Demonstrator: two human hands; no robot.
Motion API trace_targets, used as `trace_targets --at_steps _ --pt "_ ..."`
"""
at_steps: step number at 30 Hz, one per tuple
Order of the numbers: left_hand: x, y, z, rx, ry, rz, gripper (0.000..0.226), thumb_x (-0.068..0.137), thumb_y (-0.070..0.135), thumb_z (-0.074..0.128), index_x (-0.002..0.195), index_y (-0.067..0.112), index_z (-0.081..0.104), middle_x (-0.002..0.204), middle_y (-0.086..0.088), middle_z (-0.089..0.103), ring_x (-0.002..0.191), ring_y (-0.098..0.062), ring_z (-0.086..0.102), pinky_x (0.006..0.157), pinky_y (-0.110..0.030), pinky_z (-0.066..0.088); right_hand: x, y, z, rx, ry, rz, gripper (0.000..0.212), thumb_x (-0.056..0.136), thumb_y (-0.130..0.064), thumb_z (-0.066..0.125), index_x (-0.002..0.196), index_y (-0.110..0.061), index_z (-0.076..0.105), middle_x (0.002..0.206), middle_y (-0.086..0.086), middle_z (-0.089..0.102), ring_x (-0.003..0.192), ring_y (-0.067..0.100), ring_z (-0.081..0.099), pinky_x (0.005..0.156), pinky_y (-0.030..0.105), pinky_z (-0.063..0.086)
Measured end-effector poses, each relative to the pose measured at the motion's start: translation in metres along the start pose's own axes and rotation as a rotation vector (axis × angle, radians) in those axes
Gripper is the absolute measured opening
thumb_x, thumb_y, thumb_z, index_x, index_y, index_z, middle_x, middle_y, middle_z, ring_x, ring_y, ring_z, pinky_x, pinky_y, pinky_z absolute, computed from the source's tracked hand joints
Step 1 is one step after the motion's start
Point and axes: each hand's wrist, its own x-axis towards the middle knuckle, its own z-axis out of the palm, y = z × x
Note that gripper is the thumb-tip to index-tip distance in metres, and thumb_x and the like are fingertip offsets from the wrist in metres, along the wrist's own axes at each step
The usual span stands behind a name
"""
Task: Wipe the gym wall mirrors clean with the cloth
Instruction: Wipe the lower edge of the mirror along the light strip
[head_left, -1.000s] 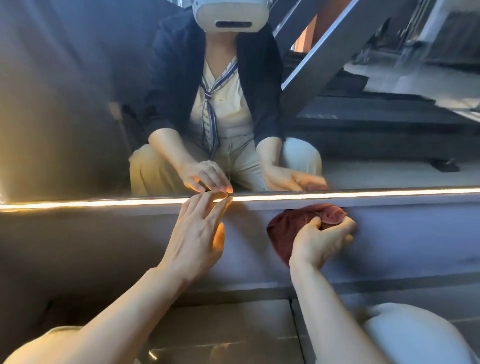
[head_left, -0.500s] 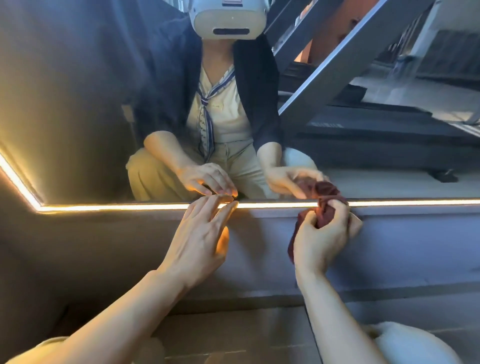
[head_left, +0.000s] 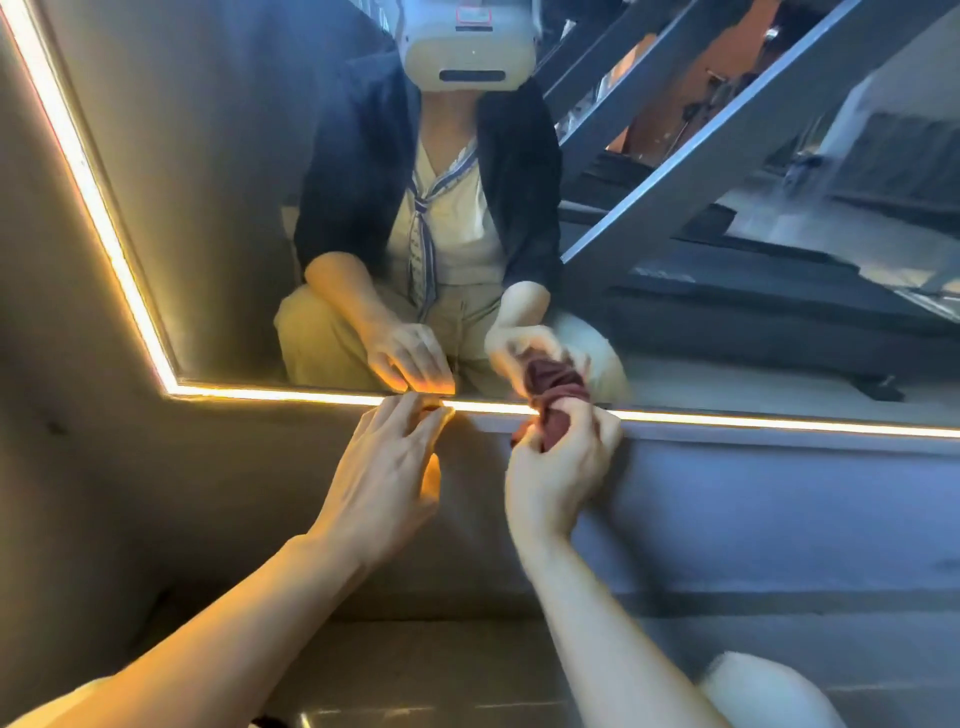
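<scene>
While my left hand (head_left: 387, 470) stays braced with straight fingers against the glowing light strip (head_left: 727, 422) at the foot of the mirror (head_left: 218, 208), my right hand (head_left: 553, 470) has brought the cloth (head_left: 550, 434) up off the grey wall panel (head_left: 779, 519) below. A second ago the cloth lay spread flat on that panel under my palm; now it is gathered into a tight bunch, and its top pokes up to the bottom edge of the glass. That tells me the lower wall is behind me, and the wipe along the mirror's bottom margin is the step I am about to make.

My right fingers and thumb are clenched around the cloth, with folds squeezing out above my knuckles. My left hand holds nothing; its fingertips only touch the strip.

The cloth is dark red, soft and crumpled, small enough to vanish mostly inside my fist. It sits right at the strip, just to the right of my left fingertips. Motion blurs my right hand, so whether the fabric already touches the glass I cannot say for certain. The mirror shows my reflection crouching, with the same red bunch doubled just above the strip.
</scene>
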Motion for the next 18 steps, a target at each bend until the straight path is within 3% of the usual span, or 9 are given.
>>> trace_targets --at_steps 1,3,5,8,11,12,15,16,18 --pt "-0.001 -0.002 -0.002 0.005 -0.013 -0.010 0.063 0.066 0.001 0.083 0.126 0.004 0.064 0.123 -0.014 0.060 0.110 -0.031 0.059 0.097 -0.045 0.050 -0.011 -0.008 0.004 0.013 -0.097 -0.035 0.029 0.071 0.017 0.070 0.091 -0.004 0.070 0.106 0.013 0.053 0.088 0.003 0.041 0.087 -0.007 0.023" --pt "-0.003 -0.006 -0.005 0.003 -0.026 -0.025 0.063 0.069 0.004 0.082 0.129 0.005 0.063 0.127 -0.014 0.058 0.116 -0.032 0.057 0.101 -0.044 0.047 -0.018 -0.013 0.006 0.031 -0.232 -0.025 0.028 0.075 0.013 0.070 0.093 -0.007 0.071 0.105 0.002 0.049 0.090 0.001 0.042 0.090 0.000 0.029" --pt "-0.006 -0.009 -0.008 -0.005 -0.024 -0.050 0.062 0.071 0.004 0.080 0.130 0.006 0.062 0.128 -0.013 0.057 0.118 -0.030 0.055 0.103 -0.043 0.045 -0.010 -0.012 0.001 0.019 -0.152 0.045 0.027 0.076 0.014 0.068 0.096 -0.004 0.071 0.105 0.003 0.050 0.095 0.012 0.049 0.091 0.005 0.031" --pt "-0.004 -0.012 -0.015 -0.027 0.029 -0.098 0.060 0.073 0.001 0.078 0.130 0.006 0.063 0.127 -0.013 0.058 0.116 -0.031 0.056 0.101 -0.044 0.047 0.008 -0.010 -0.007 -0.009 0.064 0.198 0.026 0.080 0.016 0.060 0.102 0.004 0.063 0.116 0.020 0.050 0.104 0.019 0.046 0.094 0.007 0.028" --pt "0.001 -0.013 -0.018 -0.028 0.061 -0.135 0.060 0.073 -0.002 0.078 0.130 0.006 0.063 0.125 -0.014 0.059 0.113 -0.032 0.057 0.099 -0.046 0.048 -0.002 -0.017 0.004 -0.093 -0.062 0.116 0.024 0.080 0.012 0.061 0.102 0.001 0.061 0.118 0.020 0.048 0.106 0.028 0.049 0.098 0.028 0.035" --pt "0.003 -0.013 -0.018 -0.023 0.053 -0.144 0.062 0.071 -0.002 0.080 0.130 0.006 0.063 0.124 -0.014 0.059 0.113 -0.032 0.057 0.098 -0.046 0.049 -0.011 -0.019 0.008 -0.087 -0.170 0.018 0.027 0.079 0.011 0.063 0.103 -0.001 0.064 0.116 0.015 0.049 0.105 0.028 0.051 0.097 0.027 0.037" --pt "0.001 -0.011 -0.017 -0.024 0.033 -0.133 0.062 0.070 0.000 0.082 0.129 0.006 0.064 0.122 -0.012 0.059 0.113 -0.029 0.056 0.098 -0.044 0.049 -0.027 -0.023 0.011 0.003 -0.479 -0.099 0.030 0.079 0.010 0.066 0.104 -0.007 0.070 0.110 -0.001 0.048 0.099 0.012 0.049 0.091 0.001 0.028" --pt "-0.001 -0.011 -0.017 -0.023 0.029 -0.132 0.060 0.072 -0.001 0.080 0.129 0.006 0.063 0.123 -0.011 0.058 0.114 -0.029 0.055 0.099 -0.044 0.048 -0.023 -0.022 0.010 0.029 -0.449 -0.067 0.031 0.079 0.011 0.066 0.104 -0.006 0.071 0.109 -0.001 0.050 0.099 0.012 0.050 0.090 0.000 0.027" --pt "-0.002 -0.011 -0.018 0.006 0.015 -0.140 0.064 0.070 -0.001 0.082 0.130 0.006 0.062 0.124 -0.012 0.058 0.116 -0.031 0.055 0.100 -0.045 0.048 -0.009 -0.017 0.006 0.046 -0.214 0.029 0.032 0.074 0.016 0.066 0.101 -0.001 0.072 0.106 0.004 0.054 0.102 0.022 0.056 0.091 0.004 0.026"
